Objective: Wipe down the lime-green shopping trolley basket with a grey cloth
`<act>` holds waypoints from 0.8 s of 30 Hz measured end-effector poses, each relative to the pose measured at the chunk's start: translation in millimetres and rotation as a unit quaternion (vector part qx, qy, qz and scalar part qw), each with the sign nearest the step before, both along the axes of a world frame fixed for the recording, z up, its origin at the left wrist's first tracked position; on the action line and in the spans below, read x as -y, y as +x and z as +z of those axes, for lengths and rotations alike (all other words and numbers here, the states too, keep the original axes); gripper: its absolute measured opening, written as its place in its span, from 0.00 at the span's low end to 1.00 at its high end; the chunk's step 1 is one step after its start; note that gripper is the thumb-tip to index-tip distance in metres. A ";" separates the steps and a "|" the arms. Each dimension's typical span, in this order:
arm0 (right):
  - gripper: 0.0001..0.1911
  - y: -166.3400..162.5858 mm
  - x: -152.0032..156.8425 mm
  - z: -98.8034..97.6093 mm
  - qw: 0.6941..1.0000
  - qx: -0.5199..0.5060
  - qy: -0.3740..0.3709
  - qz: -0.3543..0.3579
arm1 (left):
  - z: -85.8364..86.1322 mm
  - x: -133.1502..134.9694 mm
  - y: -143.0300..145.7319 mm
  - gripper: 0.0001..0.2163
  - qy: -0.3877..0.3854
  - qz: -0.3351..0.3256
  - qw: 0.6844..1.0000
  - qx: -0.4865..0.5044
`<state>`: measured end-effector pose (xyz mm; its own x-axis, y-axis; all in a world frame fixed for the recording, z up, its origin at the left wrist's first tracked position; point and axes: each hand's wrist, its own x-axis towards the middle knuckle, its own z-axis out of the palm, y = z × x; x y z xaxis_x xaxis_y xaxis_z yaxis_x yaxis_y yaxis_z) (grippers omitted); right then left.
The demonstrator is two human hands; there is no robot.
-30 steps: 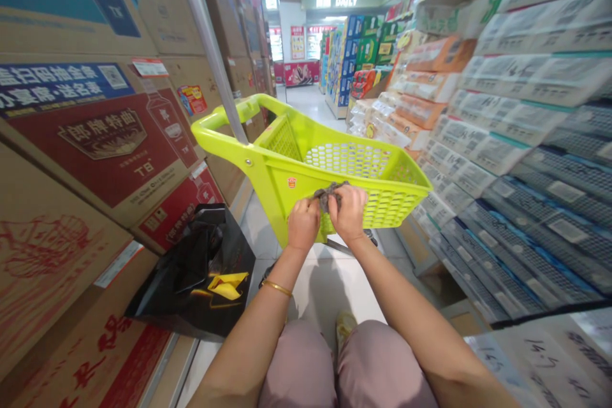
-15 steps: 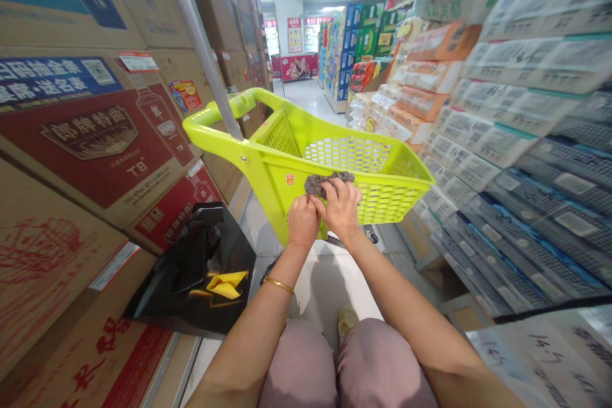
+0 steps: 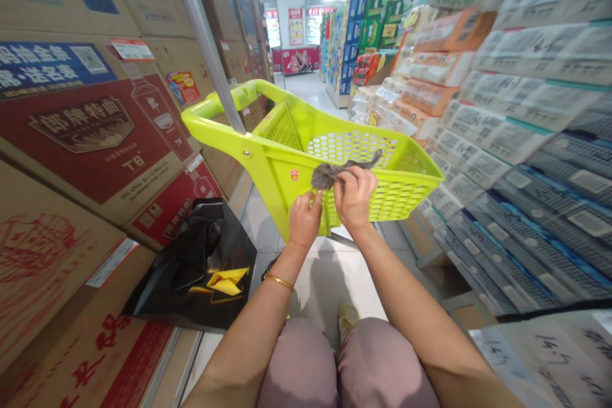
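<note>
My right hand (image 3: 355,196) is closed on a crumpled grey cloth (image 3: 326,176) at the near side of a lime-green shopping cart (image 3: 272,169). One end of the cloth sticks up to the right over the basket's rim, and the bunched part lies against the side wall. Just below and left of the cloth is my left hand (image 3: 305,218). Its fingers are curled, with one tip up at the cloth's lower edge; whatever they may hold is hidden. A small orange sticker (image 3: 294,175) sits on the cart's side, left of the cloth.
Stacked cartons (image 3: 95,134) rise on the left, behind a slanting metal pole (image 3: 205,38). A black bag (image 3: 205,268) with a yellow piece (image 3: 227,280) stands on the floor there. Wrapped packs (image 3: 511,121) are piled on the right. An aisle floor (image 3: 313,92) runs behind the cart.
My hands have moved apart, the right one shifting right. The cloth, bunched before, now has one end stretched up and right over the rim. The view has tilted slightly.
</note>
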<state>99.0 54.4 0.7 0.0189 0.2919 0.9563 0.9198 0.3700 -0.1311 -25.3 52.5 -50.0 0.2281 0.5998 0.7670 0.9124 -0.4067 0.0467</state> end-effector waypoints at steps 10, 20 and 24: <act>0.09 12.5 5.6 20.0 0.997 -0.065 0.025 0.020 | 2.1 -0.5 9.3 0.11 0.024 -0.072 0.992 0.097; 0.13 9.0 7.4 14.1 0.998 -0.043 -0.045 0.006 | 6.4 2.0 9.5 0.12 -0.034 -0.002 0.999 0.038; 0.14 0.5 8.6 12.4 0.997 -0.018 -0.068 0.013 | 12.0 2.9 11.7 0.12 -0.062 0.013 0.998 0.021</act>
<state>99.5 45.7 13.2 0.0440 0.4205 0.9062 0.9041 0.3693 -0.2152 -13.6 49.6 -38.0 0.1805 0.6955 0.6955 0.9184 -0.3723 0.1340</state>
